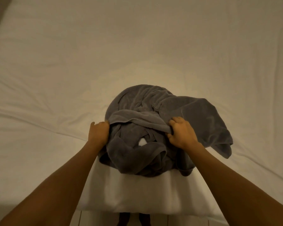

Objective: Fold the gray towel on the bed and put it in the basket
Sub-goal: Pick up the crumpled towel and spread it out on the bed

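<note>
The gray towel [167,128] lies in a crumpled heap on the white bed [72,62], at the near edge, directly in front of the person, and serves as the landmark here.

At the towel's left side, the left hand [98,132] has its fingers curled into the end of a hemmed band that crosses the heap; the fingertips are hidden under the cloth, so how firm the pinch is cannot be told.

That band runs left to right across the middle of the towel, and its long axis lies straight between the two hands.

At the band's other end, the right hand [181,133] grips bunched fabric, fingers closed around it. Beyond it, a loose flap hangs off the towel's right side.

Both hands sit about equally near. The next move likely means lifting this edge and drawing the hands apart to open the heap.

No basket is in view.
</note>
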